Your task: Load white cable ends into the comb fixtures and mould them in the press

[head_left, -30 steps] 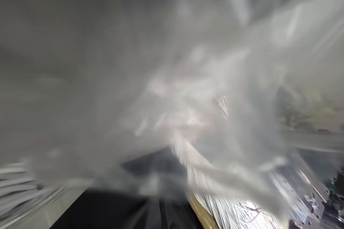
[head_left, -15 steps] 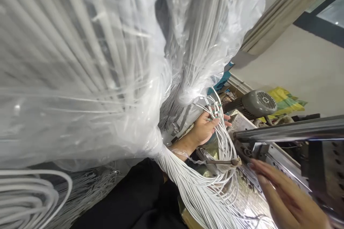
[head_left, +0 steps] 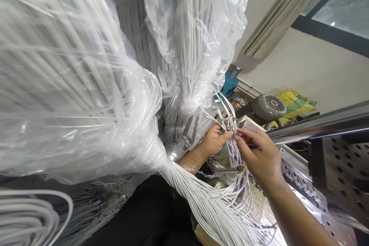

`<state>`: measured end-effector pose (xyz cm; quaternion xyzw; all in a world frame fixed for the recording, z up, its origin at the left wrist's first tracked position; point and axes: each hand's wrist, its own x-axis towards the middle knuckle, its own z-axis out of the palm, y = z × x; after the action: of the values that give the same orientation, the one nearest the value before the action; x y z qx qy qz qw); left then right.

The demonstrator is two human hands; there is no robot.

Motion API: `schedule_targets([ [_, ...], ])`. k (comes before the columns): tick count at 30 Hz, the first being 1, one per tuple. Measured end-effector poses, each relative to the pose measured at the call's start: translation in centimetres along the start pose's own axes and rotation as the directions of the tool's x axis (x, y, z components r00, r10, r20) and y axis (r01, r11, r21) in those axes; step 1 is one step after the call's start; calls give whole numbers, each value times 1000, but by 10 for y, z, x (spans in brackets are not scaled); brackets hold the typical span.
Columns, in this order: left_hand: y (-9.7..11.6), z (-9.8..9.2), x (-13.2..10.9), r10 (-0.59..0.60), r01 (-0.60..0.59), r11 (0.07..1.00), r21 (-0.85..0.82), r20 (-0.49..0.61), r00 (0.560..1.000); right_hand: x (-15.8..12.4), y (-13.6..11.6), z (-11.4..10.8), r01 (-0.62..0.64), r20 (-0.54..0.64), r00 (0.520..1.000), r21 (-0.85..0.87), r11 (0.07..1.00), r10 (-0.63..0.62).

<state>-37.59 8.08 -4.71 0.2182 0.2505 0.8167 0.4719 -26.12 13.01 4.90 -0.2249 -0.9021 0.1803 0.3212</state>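
Around a bunch of white cables (head_left: 235, 153) my left hand (head_left: 215, 140) is closed, its thumb lying across them. Small green-and-white connectors (head_left: 218, 100) sit on the cable ends, sticking up above the fingers. On the right side of the same bunch, my right hand (head_left: 259, 153) has its fingertips pinched at the cables near the connectors. Exactly which strand it pinches is hidden. Lower down, the cables pass by a metal rod (head_left: 227, 170) and join a thick spread of white cables (head_left: 207, 211).
Large plastic-wrapped cable bundles (head_left: 196, 38) hang at the left and top. A steel bar (head_left: 323, 123) and a perforated metal panel (head_left: 343, 165) stand at right. Behind are a grey motor (head_left: 269, 107) and a yellow-green sack (head_left: 295, 102). Coiled white cable (head_left: 34, 215) lies lower left.
My right hand has moved up and left from the metal frame to the cable bunch and now pinches there. My left hand stays at the cables. The camera view has shifted slightly.
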Motion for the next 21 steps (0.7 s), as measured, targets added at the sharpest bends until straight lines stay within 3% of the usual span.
schedule_targets([
  [6,-1,0,-2,58,-58,998,26,-5,998,15,4,14,-32,4,999,-56,998,33],
  [9,4,2,-3,10,-9,1000,17,-48,999,7,4,8,-92,15,996,-30,995,92],
  [13,7,-2,0,-74,68,996,-51,-115,991,-38,4,-14,-270,-60,958,135,953,280],
  [16,0,-12,4,-72,45,985,-166,-162,984,-87,-2,-38,-287,-183,918,305,908,352],
  [18,-6,-19,6,-91,50,980,-194,-212,973,-117,-9,-55,-304,-295,863,345,888,411],
  [21,-13,-22,6,-132,78,975,-207,-261,956,-152,-21,-74,-425,-391,760,305,852,519],
])
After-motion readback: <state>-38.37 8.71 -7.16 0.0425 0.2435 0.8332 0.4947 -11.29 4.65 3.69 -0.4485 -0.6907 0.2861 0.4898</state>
